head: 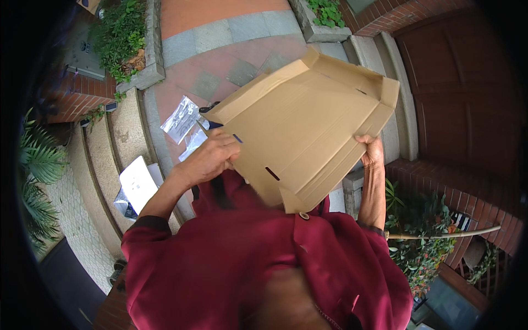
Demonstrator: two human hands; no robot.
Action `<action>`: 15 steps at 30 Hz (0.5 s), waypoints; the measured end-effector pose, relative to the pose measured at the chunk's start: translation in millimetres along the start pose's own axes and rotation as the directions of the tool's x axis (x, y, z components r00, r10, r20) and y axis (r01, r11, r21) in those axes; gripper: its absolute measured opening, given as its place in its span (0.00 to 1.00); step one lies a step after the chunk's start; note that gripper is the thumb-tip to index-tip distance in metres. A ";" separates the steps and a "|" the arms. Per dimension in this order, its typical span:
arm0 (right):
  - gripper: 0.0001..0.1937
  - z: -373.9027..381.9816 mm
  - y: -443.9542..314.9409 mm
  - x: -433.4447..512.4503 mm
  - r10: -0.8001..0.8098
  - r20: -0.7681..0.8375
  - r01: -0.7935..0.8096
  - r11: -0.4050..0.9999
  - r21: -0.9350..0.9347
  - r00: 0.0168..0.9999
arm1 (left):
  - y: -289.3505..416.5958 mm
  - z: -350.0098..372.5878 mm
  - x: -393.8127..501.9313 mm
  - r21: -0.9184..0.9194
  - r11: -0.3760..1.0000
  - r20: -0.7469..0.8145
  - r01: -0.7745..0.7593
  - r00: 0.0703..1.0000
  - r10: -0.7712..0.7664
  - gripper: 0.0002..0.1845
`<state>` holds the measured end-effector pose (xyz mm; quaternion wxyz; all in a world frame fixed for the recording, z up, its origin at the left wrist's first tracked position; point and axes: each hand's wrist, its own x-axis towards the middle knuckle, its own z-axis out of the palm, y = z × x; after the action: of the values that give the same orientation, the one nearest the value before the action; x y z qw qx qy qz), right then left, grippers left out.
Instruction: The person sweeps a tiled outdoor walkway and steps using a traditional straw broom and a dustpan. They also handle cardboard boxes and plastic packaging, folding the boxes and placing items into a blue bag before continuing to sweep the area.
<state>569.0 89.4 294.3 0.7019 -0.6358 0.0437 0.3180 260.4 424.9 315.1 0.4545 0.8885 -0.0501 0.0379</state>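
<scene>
A large sheet of brown cardboard, an opened-out box with creased flaps and narrow slots, spans the space in front of my body. My left hand is closed on its left edge, close to a small dark blue patch. On the right, my right hand grips the lower right flap, thumb on the inner face. Part of the far side stands up as a folded rim. Just beyond my left hand, a clear plastic bag and another piece of clear plastic lie on the paving. A dark object beside them is mostly hidden by the cardboard.
Stone steps run down the left, holding a white box or card on a plastic bag. Stone planters stand ahead. A brown wooden door is at the right, with a bamboo pole and shrubs below it.
</scene>
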 end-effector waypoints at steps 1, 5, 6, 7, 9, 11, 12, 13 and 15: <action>0.28 5.8 -2.4 -3.7 0.007 -0.030 -0.008 0.999 -0.045 1.000 | 3.2 -3.7 1.6 -0.027 0.999 0.004 -0.038 0.999 0.038 0.11; 0.27 33.8 -20.4 -19.7 -0.010 0.036 0.020 0.963 -0.270 0.999 | 7.6 -10.3 20.4 -0.173 0.984 -0.051 -0.041 0.998 0.032 0.12; 0.27 41.3 -28.3 -25.7 0.003 0.048 0.010 0.963 -0.271 0.999 | 6.8 -8.3 25.6 -0.159 0.987 -0.049 -0.031 0.999 0.024 0.13; 0.27 51.3 -32.3 -31.4 0.022 0.024 -0.016 0.975 -0.222 0.999 | 3.3 -5.3 31.5 -0.145 0.989 -0.073 -0.042 0.997 0.031 0.13; 0.27 71.5 -37.8 -45.8 0.068 -0.022 -0.070 0.990 -0.125 0.997 | -7.8 7.9 42.8 -0.195 0.979 -0.001 0.059 0.998 -0.060 0.14; 0.23 89.9 -30.7 -72.6 0.199 -0.012 -0.196 0.950 -0.242 0.980 | -24.0 29.5 53.7 -0.251 0.960 0.026 0.123 0.992 -0.121 0.14; 0.21 99.4 -20.0 -88.5 0.180 0.013 -0.174 0.964 -0.199 0.984 | -35.3 39.2 59.1 -0.394 0.906 0.059 0.153 0.988 -0.141 0.13; 0.23 107.2 -12.1 -98.3 0.283 -0.025 -0.278 0.919 -0.281 0.959 | -45.6 50.3 64.0 -0.481 0.853 0.062 0.202 0.979 -0.197 0.13; 0.25 115.8 0.2 -117.6 0.436 0.068 -0.433 0.899 -0.060 0.897 | -61.8 75.3 71.9 -0.625 0.713 0.109 0.317 0.940 -0.323 0.12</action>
<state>435.7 150.0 370.6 0.6005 -0.6118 0.1494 0.4927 341.0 395.8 229.6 0.7266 0.6779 0.0963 -0.0569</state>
